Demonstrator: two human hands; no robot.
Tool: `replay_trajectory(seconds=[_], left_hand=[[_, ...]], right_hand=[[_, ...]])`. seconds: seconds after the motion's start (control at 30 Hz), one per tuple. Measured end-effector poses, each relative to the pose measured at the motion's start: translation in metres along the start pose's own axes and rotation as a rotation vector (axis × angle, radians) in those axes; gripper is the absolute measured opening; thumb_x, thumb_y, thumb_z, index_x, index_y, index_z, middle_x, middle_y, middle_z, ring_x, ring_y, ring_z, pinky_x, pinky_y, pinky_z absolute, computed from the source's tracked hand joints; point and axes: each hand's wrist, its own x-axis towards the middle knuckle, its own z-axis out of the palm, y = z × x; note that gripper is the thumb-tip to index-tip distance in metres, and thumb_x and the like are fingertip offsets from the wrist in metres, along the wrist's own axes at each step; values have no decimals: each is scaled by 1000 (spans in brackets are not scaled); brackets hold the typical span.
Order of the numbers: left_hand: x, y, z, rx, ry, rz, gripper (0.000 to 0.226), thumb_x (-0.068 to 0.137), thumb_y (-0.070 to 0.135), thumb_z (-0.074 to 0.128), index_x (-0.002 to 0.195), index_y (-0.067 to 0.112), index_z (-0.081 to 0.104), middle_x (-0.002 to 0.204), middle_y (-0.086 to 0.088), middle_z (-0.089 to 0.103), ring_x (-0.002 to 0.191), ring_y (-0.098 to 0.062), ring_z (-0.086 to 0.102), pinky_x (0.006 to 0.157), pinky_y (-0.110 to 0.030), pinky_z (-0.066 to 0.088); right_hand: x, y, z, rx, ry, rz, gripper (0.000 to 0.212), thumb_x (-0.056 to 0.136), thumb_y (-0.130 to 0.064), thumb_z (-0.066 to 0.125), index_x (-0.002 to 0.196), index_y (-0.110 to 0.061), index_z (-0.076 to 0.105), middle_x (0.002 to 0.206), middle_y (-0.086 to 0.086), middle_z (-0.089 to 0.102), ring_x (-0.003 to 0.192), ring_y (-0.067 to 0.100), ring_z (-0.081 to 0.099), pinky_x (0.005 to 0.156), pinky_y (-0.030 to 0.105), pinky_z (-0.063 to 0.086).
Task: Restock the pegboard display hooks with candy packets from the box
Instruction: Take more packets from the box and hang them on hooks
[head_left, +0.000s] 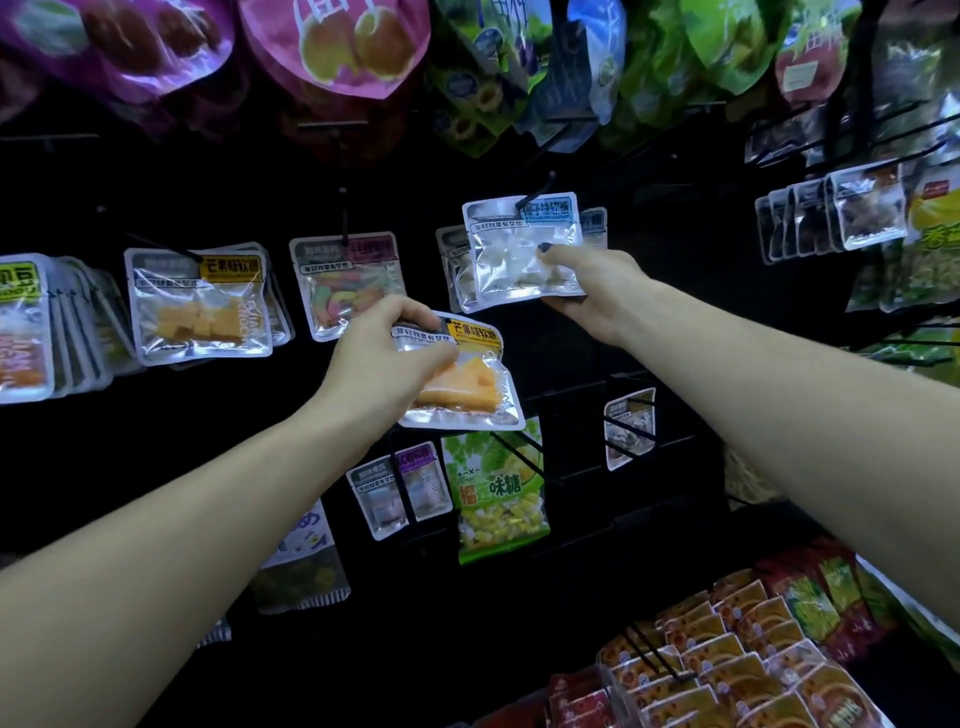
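Observation:
My left hand (384, 358) grips a clear packet of orange mango candy (467, 384) with a yellow label, held tilted in front of the black pegboard (218, 457). My right hand (587, 288) pinches the lower right corner of a clear packet of white candy (514, 249) with a blue label. That packet hangs at the front of a black hook (535, 192), with more of the same behind it. A row of matching mango packets (197, 306) hangs at the left. The box is out of view.
A packet of multicoloured gummies (345, 283) hangs between the two rows. Large fruit pouches (337, 47) hang along the top. Below are a green durian candy bag (498, 493), bare hooks (628, 431) and rows of red-orange packets (727, 654) at the bottom right.

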Motion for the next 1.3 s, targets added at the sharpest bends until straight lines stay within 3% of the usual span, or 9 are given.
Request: replay_trajectory(seconds=[0.17, 0.37, 0.57, 0.63, 0.73, 0.93, 1.1, 1.17, 1.3], left_hand=[[4, -35, -9, -85, -23, -17, 16, 87, 20, 82, 95, 25, 69, 110, 26, 60, 107, -27, 72, 84, -51, 64], [9, -72, -22, -83, 10, -28, 14, 93, 9, 77, 99, 16, 67, 117, 12, 60, 95, -19, 72, 69, -36, 67], [7, -82, -47, -14, 14, -1, 16, 91, 21, 80, 95, 29, 68, 101, 37, 62, 110, -21, 69, 94, -53, 59], [5, -78, -55, -29, 35, -5, 16, 90, 20, 80, 93, 29, 68, 100, 36, 62, 108, -27, 69, 93, -56, 60], [-2, -64, -69, -17, 81, -23, 15, 90, 23, 80, 96, 29, 67, 113, 27, 62, 111, -28, 69, 93, -53, 61], [-25, -34, -98, 62, 141, -30, 16, 94, 26, 76, 106, 24, 65, 119, 27, 56, 88, -10, 66, 70, -22, 53], [-44, -15, -116, 27, 152, -29, 15, 95, 26, 75, 106, 28, 66, 122, 26, 56, 104, -13, 68, 90, -33, 59], [-51, -9, -123, -3, 152, -10, 16, 96, 23, 74, 107, 31, 64, 120, 27, 55, 115, -18, 65, 100, -45, 58], [-64, -2, -141, 52, 195, 9, 29, 99, 24, 70, 123, 32, 56, 124, 23, 53, 122, -13, 58, 110, -43, 49]], right_hand=[[28, 27, 16, 37, 109, -26, 50, 86, -13, 82, 125, -5, 52, 126, 7, 62, 115, 23, 65, 97, 39, 59], [52, 44, 43, 35, 205, 6, 63, 88, -17, 81, 137, -5, 42, 119, 3, 46, 72, 10, 47, 105, 36, 53], [64, 53, 53, 46, 221, 30, 70, 90, -21, 78, 146, -9, 38, 128, -2, 47, 83, 15, 58, 93, 31, 57], [63, 60, 51, 5, 255, 60, 73, 92, -26, 75, 152, -12, 35, 137, 7, 51, 97, 22, 66, 83, 31, 59], [46, 70, 50, -143, 284, 144, 75, 91, -31, 74, 152, -10, 36, 133, 14, 57, 89, 22, 70, 78, 33, 61], [-45, 84, 75, -218, 9, 276, 62, 93, -33, 72, 143, -5, 47, 118, 18, 62, 97, 28, 72, 75, 34, 60], [-116, 60, 103, -186, -429, 364, 58, 98, -53, 59, 129, -4, 58, 114, 16, 73, 102, 28, 73, 86, 38, 59], [-137, 53, 112, -231, -571, 347, 43, 98, -45, 63, 120, -8, 64, 111, 11, 76, 97, 24, 74, 83, 36, 60], [-156, 53, 132, -252, -584, 253, 12, 94, -12, 72, 99, -9, 62, 110, 6, 72, 96, 20, 71, 73, 29, 61]])
